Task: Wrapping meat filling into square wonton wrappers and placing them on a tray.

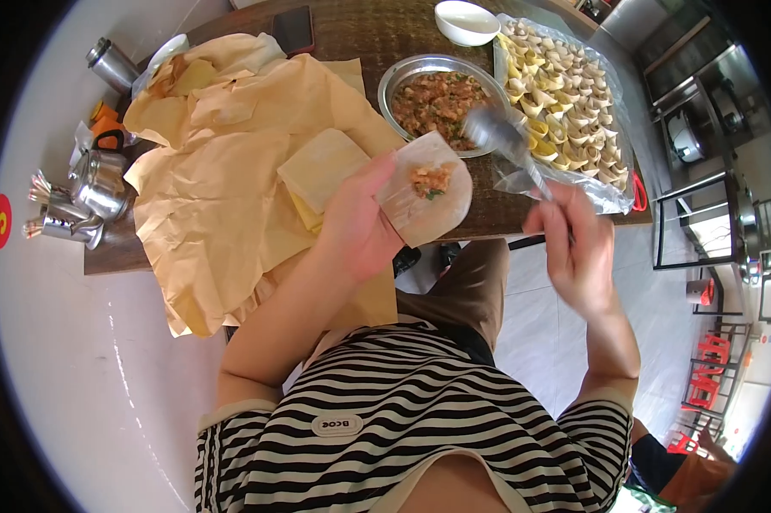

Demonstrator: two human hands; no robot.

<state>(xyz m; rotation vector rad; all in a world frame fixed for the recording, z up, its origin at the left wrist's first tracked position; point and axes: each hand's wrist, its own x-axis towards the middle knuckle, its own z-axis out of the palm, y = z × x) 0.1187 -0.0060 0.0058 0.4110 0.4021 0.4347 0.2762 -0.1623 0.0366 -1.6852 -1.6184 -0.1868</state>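
Note:
My left hand [363, 221] holds a pale dough wrapper [417, 215] with a small lump of meat filling [431, 179] on it. In my right hand [574, 247] is a metal spoon [497, 131], its bowl blurred, over the right rim of a steel bowl [388, 96]. Chopped meat filling with green bits [433, 96] lies in that bowl. Left of my left hand, a stack of square wrappers [324, 167], white on top and yellow beneath, rests on brown paper [218, 186]. Folded dumplings [568, 102] stand in rows on a plastic-covered tray [618, 186] at the right.
A white bowl [465, 25] and a phone [293, 30] sit at the table's [372, 25] far side. Along the left edge stand a steel kettle [100, 183], a steel flask [112, 64] and a holder [71, 227] with sticks. Something red [639, 191] lies by the tray's corner.

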